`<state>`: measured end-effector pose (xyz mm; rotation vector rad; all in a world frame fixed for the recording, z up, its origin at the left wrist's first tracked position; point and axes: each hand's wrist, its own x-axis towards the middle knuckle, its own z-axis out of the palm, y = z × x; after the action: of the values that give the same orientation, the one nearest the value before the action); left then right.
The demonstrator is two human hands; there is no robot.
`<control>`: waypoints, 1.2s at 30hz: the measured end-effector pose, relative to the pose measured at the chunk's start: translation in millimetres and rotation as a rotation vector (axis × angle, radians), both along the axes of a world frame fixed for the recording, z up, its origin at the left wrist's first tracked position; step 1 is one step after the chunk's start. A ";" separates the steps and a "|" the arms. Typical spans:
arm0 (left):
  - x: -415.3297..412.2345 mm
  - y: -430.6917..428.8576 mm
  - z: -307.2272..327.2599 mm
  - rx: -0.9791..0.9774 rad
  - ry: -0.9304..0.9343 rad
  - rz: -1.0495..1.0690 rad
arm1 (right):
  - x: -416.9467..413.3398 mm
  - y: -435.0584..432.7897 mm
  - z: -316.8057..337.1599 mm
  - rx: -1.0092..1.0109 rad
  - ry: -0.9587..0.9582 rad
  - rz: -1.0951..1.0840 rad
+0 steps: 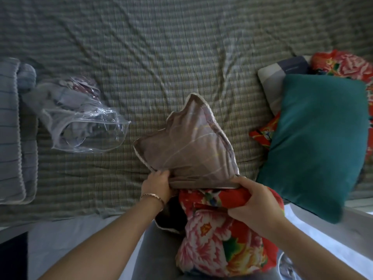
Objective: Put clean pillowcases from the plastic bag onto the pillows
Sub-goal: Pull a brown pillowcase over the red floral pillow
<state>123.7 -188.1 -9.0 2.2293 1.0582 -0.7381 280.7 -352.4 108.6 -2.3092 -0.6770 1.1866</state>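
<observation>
Most of the view was filled by the checked bedsheet [161,47], wrinkled towards its middle. On its right edge lay a teal pillow [319,138], resting partly on a grey striped pillow [270,81]. At the far left sat a folded blue-grey blanket [10,128].

Nearest the person, a red flowered pillow [218,239] stood on end against the lap, its upper end tucked inside a brownish pillowcase [189,142]. The pillowcase ran away from the body onto the bed, limp and peaked at its far end, with its open mouth at the near end. Pillow and pillowcase shared one long line, from the lap out across the bed. To the left, well apart, the clear plastic bag [84,126] lay on the sheet with more folded cloth inside.

The left hand [156,185] pinched the left side of the mouth's hem, fingers curled over the cloth. The right hand [254,201] gripped the right side, fingers wrapped over hem and pillow together. Both hands sat level at the mouth, neither nearer. Most of the pillow lay below the fingers, uncovered, so the hem likely needed drawing towards the body.
</observation>
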 end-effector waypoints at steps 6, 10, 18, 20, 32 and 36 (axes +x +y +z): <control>25.2 -14.9 7.1 -0.253 -0.104 0.693 | 26.6 26.6 18.5 0.219 0.155 -0.435; 38.0 -15.3 63.7 -0.508 -0.341 0.797 | 63.4 32.5 35.4 0.268 0.148 -0.682; 28.3 2.4 100.0 -0.461 -0.224 0.523 | 73.4 31.4 26.0 0.112 0.139 -0.794; 29.2 9.8 103.6 -0.426 -0.248 0.483 | 78.0 38.6 27.5 0.131 0.081 -0.770; 75.9 110.4 95.1 0.178 -0.493 0.431 | 138.6 134.0 67.1 0.528 -0.210 -0.549; 79.4 105.2 42.7 0.168 -0.334 0.496 | 145.9 142.5 26.5 0.324 -0.086 -0.622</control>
<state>203.1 -82.9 33.7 1.9973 1.4531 -0.0647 426.6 -209.9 135.2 -2.0691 -0.1303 0.6385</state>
